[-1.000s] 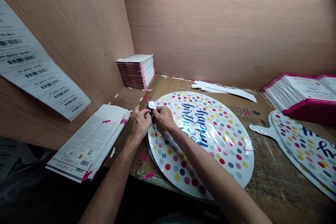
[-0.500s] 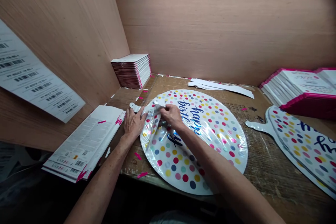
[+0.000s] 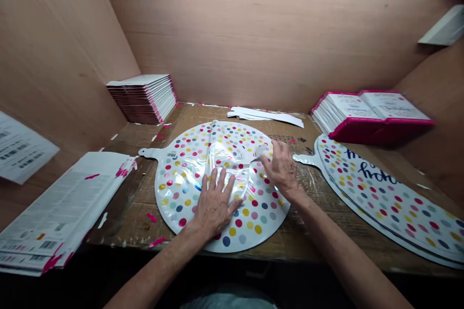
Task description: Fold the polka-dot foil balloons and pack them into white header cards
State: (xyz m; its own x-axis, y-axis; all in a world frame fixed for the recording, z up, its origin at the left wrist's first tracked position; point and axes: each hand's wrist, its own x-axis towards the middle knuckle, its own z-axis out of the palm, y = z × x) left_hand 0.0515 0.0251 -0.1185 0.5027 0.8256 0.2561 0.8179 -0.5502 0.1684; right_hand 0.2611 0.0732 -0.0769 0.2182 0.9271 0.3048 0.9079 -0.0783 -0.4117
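A flat white foil balloon (image 3: 181,188) with coloured dots lies in front of me, its tail pointing left. Part of the foil is folded over toward the right, with a crease running from back to front, and the blue lettering is almost wholly covered. My left hand (image 3: 215,203) rests flat on the folded foil, fingers spread. At the right side, my right hand (image 3: 281,166) has its fingers closed on a whitish end of the folded foil balloon. Farther right lie more dotted foil balloons (image 3: 387,203), stacked, with dark blue lettering.
Folded white-and-pink cards stand in a pile (image 3: 145,96) at the back left. Pink-edged packs (image 3: 377,113) sit at the back right. White strips (image 3: 264,116) lie along the back. Printed cards (image 3: 65,203) overlap the left edge, near a barcode sheet (image 3: 21,147). Pink scraps (image 3: 157,241) are scattered about.
The foil's left part has been brought over to the right, hiding the lettering. My right hand has moved right with it; my left hand has moved from the tail onto the balloon. The view has shifted right.
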